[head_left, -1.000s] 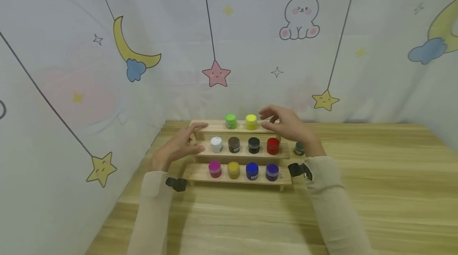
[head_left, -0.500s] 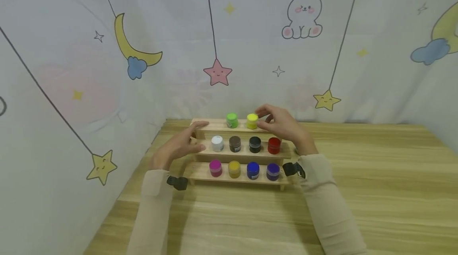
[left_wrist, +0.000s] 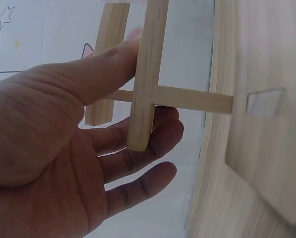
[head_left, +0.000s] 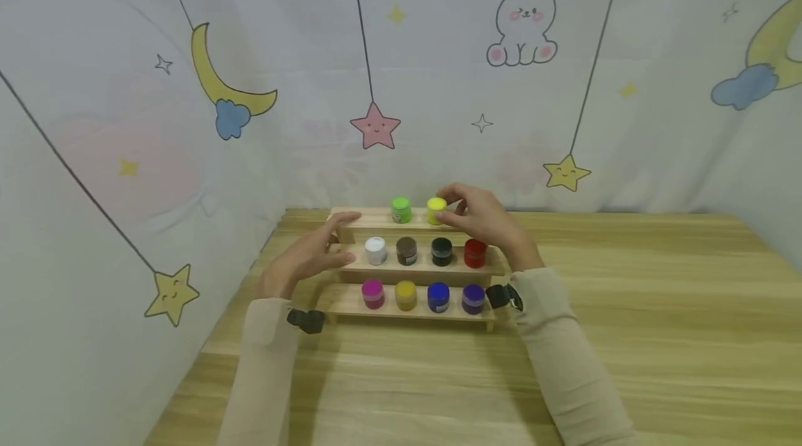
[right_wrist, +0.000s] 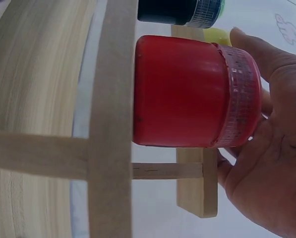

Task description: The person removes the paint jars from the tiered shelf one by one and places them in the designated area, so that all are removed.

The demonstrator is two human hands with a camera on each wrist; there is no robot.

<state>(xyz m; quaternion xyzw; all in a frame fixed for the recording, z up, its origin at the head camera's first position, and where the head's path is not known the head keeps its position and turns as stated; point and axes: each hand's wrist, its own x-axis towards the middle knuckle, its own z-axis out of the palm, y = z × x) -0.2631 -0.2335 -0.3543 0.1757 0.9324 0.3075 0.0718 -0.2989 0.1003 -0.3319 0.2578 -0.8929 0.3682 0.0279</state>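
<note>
In the head view my right hand [head_left: 479, 215] pinches the yellow paint jar [head_left: 436, 206] on the top shelf. The thumb lies at its front and the fingers reach behind it. In the right wrist view the red paint jar [right_wrist: 182, 91] hides part of that hand, and only a bit of the yellow jar shows. My left hand [head_left: 307, 251] is at the left end of the wooden tiered rack [head_left: 341, 301]. Its fingers are loosely bent and spread about the shelf ends, seen in the left wrist view beside a plank [left_wrist: 148, 79]; whether they press on it I cannot tell.
Beside the yellow jar stands a light green jar [head_left: 401, 209]. Across the middle shelf are white [head_left: 376, 250], brown [head_left: 406, 251], black [head_left: 441, 251] and red jars. The lowest shelf carries magenta [head_left: 372, 294], ochre [head_left: 405, 296], blue [head_left: 438, 297] and purple [head_left: 473, 298] ones. A patterned curtain hangs behind.
My right hand has moved left along the top shelf, from beside the yellow jar to holding it. The left hand has stayed at the rack's left end.
</note>
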